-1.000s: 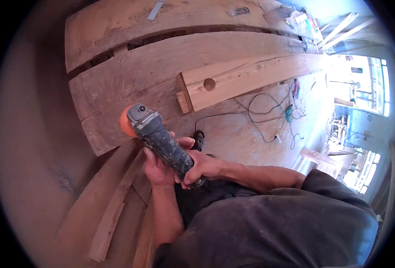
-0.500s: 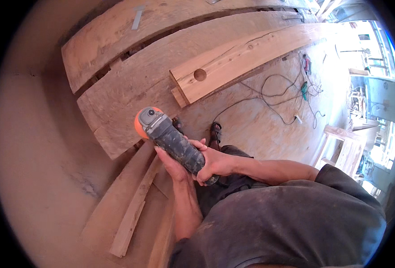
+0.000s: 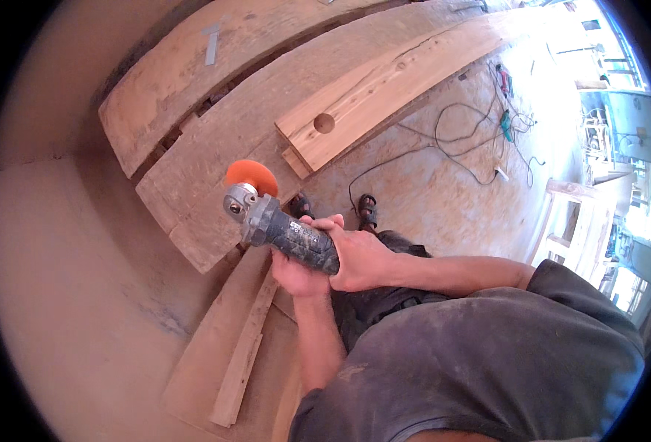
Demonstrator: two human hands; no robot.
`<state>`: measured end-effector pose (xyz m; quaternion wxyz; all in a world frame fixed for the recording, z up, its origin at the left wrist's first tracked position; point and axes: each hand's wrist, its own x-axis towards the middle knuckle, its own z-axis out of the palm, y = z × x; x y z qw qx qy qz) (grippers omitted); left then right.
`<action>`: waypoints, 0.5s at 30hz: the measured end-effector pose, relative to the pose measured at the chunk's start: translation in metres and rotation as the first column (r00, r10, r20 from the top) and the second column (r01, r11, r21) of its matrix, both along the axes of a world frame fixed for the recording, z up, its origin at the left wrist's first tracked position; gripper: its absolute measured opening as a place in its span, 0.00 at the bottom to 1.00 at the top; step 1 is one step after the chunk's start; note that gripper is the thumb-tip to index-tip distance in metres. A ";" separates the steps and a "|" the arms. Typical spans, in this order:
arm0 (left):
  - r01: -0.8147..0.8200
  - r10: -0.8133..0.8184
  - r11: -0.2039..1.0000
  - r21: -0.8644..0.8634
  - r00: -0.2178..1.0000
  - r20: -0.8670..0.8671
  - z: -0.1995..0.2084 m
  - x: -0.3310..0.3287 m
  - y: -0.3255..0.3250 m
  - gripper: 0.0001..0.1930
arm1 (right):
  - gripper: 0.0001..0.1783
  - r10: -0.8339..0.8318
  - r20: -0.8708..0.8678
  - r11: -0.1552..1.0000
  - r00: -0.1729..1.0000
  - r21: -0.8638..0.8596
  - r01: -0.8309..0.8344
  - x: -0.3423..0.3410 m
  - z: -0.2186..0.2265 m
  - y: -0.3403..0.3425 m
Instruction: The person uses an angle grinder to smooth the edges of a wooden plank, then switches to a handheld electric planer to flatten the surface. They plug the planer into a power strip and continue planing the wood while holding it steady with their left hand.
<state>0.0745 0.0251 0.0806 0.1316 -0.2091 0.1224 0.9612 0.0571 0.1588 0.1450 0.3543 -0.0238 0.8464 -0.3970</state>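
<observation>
Both my hands are around an angle grinder (image 3: 296,239) with a dusty black body and a grey metal head. An orange disc (image 3: 252,177) on its head faces up and away from me. My left hand (image 3: 296,277) supports the body from below, close to the head. Around the rear part of the grip, my right hand (image 3: 362,258) is closed. Beyond the tool lies a pale wooden board (image 3: 384,92) with a round hole (image 3: 324,123) near its close end; it rests on a large, rough slab (image 3: 215,162).
A second slab (image 3: 156,88) lies farther left, with a metal square (image 3: 211,46) on it. Planks (image 3: 240,368) lean beside my left arm. Cables (image 3: 443,140), a green power tool (image 3: 506,127) and a red one (image 3: 504,81) lie on the floor at right. A wooden frame (image 3: 572,214) stands nearby.
I have rolled the grinder in my hands, so its orange disc, mostly hidden under the head before, now shows its face. My left hand has shifted slightly right with it.
</observation>
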 end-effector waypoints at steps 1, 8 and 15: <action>-0.009 0.009 1.000 -0.001 1.000 0.021 -0.003 0.001 0.002 0.37 | 0.47 -0.022 0.033 0.997 0.999 0.076 0.020 0.003 -0.003 -0.002; 0.250 -0.162 0.928 -0.278 0.939 0.302 -0.048 0.001 0.011 0.20 | 0.43 -0.152 -0.117 0.973 0.981 0.156 0.169 0.025 -0.031 0.001; 0.308 -0.287 0.940 -0.145 0.946 0.149 -0.067 -0.009 0.003 0.15 | 0.50 -0.240 0.172 0.971 0.955 0.043 0.236 0.019 -0.062 0.004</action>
